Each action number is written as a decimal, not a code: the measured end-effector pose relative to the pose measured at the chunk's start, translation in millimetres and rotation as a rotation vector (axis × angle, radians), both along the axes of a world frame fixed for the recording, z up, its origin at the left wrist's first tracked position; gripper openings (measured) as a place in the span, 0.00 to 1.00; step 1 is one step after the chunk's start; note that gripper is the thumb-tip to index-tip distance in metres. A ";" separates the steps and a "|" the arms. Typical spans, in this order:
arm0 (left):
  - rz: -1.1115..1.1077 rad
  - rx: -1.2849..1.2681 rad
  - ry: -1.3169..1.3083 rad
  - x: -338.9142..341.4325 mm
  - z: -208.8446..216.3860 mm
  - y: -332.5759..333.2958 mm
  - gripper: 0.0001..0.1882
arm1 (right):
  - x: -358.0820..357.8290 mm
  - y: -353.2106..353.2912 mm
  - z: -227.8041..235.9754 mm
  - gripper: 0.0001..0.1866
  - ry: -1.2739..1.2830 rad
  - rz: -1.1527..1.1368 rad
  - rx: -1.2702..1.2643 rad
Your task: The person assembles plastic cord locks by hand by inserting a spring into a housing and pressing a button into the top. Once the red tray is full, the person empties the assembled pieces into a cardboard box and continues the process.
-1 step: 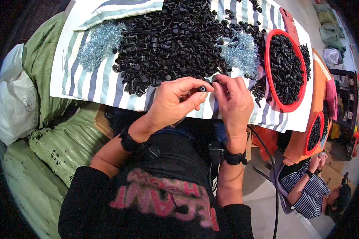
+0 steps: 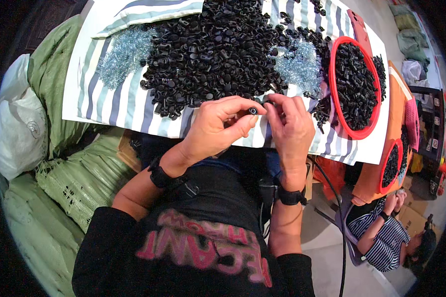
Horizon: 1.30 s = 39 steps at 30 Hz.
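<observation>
Above the near edge of the striped cloth (image 2: pixel 118 106), my left hand (image 2: pixel 218 121) pinches a small black plastic part (image 2: pixel 253 111) between thumb and forefinger. A round hollow end of that part faces up. Close on its right, the thumb and fingers of my right hand (image 2: pixel 290 123) are pressed together; what they hold, if anything, is too small and dark to name. Behind both hands spreads a big heap of black plastic parts (image 2: pixel 213 54), many with round caps. Small shiny coil springs lie beside it in a left pile (image 2: pixel 126 54) and a right pile (image 2: pixel 300 67).
A red-rimmed basket (image 2: pixel 333 84) full of black parts stands on the table's right. Beyond it lies a red phone-shaped thing (image 2: pixel 360 32). Green woven sacks (image 2: pixel 84 173) crowd the left. A black cable (image 2: pixel 339 218) hangs at right, near a seated co-worker (image 2: pixel 384 235) and another red-rimmed basket (image 2: pixel 384 185).
</observation>
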State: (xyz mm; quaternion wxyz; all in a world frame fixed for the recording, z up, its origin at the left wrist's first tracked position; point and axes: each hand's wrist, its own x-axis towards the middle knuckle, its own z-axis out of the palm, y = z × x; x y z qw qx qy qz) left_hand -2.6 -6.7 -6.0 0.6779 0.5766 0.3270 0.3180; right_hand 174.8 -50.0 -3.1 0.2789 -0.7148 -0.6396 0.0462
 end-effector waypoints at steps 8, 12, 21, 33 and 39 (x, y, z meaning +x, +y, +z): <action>-0.018 0.221 0.148 3.0 -3.6 -0.3 0.09 | -4.3 -11.5 20.0 0.07 0.538 -0.005 0.066; 0.004 0.219 0.134 3.7 -1.6 -1.9 0.09 | 1.2 -9.8 16.7 0.07 0.335 0.094 0.094; 0.042 0.011 -0.015 -0.3 0.5 -1.8 0.10 | -0.1 -8.3 8.7 0.10 0.196 0.020 0.005; 0.060 0.165 0.092 3.1 -1.2 -1.0 0.08 | -0.9 -2.4 9.1 0.11 0.146 0.068 -0.075; -0.019 0.234 0.158 4.9 -0.1 -0.7 0.09 | -3.2 -14.8 19.8 0.08 0.793 -0.003 -0.020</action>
